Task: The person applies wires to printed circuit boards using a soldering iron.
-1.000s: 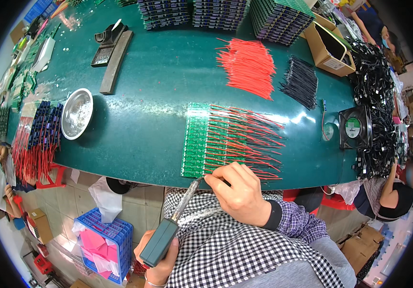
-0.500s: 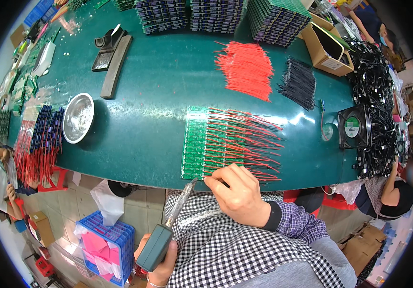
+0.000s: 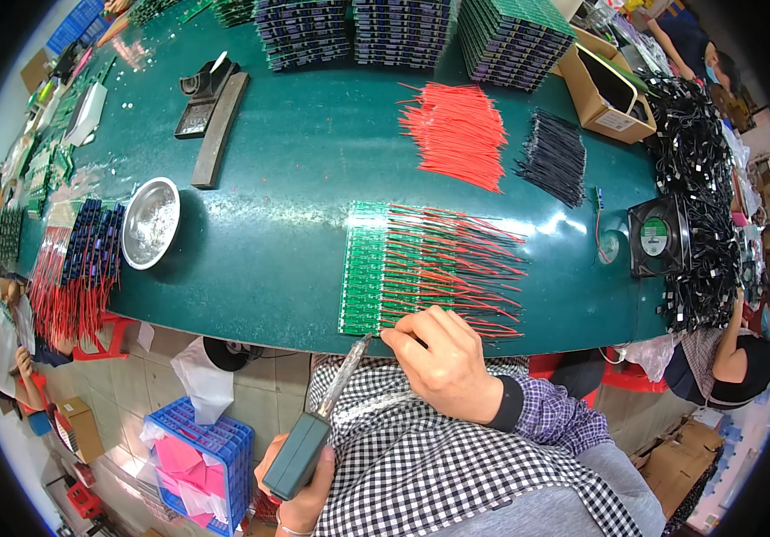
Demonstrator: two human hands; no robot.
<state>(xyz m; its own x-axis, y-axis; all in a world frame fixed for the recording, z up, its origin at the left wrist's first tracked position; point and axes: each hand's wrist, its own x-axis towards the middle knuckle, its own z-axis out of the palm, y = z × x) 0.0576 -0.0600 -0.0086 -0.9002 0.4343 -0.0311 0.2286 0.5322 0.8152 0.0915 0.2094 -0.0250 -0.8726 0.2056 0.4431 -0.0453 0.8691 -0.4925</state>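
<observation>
Left hand (image 3: pixel 309 504) gripped soldering iron (image 3: pixel 302 452), tip at the near corner of the green circuit panel (image 3: pixel 362 268). Right hand (image 3: pixel 446 360) pinched shut beside the tip, probably steadying a wire; contents unclear. Panel lay at the near edge of the surface (image 3: pixel 250 277), presumably for reach; loose red wires (image 3: pixel 456 134) beyond.

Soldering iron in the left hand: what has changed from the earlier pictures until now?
The soldering iron, with the left hand, shifted slightly left and toward the person, then back right and away. Nothing was visibly taken hold of or let go. The right hand stayed at the near edge of the green circuit boards.
</observation>
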